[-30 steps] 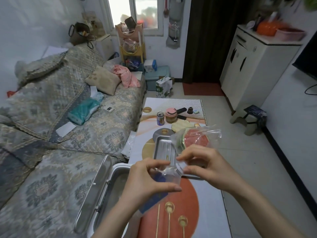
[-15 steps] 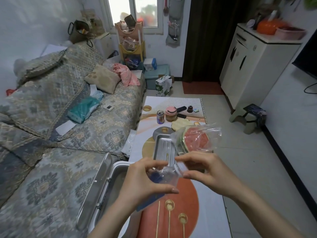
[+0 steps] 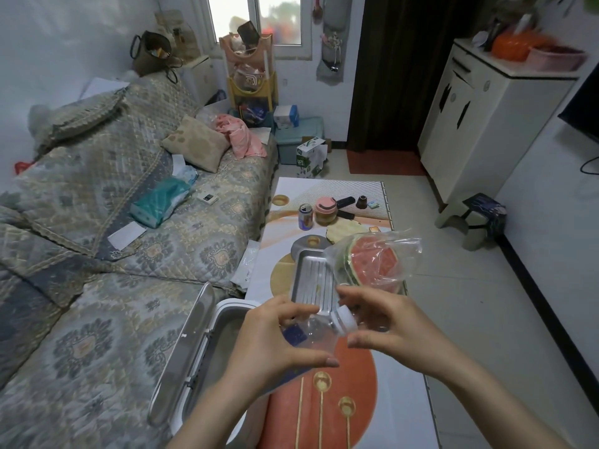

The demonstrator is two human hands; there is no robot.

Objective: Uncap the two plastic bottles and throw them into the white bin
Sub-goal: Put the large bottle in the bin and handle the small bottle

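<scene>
Left hand (image 3: 275, 341): wrapped round the clear plastic bottle (image 3: 316, 333), held over the bench (image 3: 398, 413)
Right hand (image 3: 385, 328): thumb and fingers curled at the white cap (image 3: 344, 321), which sits on the neck
White bin (image 3: 207, 361): lid up, just left of the bottle

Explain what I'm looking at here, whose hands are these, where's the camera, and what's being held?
No machine here: a person wears a camera on the head, looking down at their own hands. The left hand grips a clear plastic bottle; the right hand has its fingers around the white cap, which is on the bottle's neck. Below left stands an open white bin. On the low table lie a metal tray, bagged watermelon and a drink can.
</scene>
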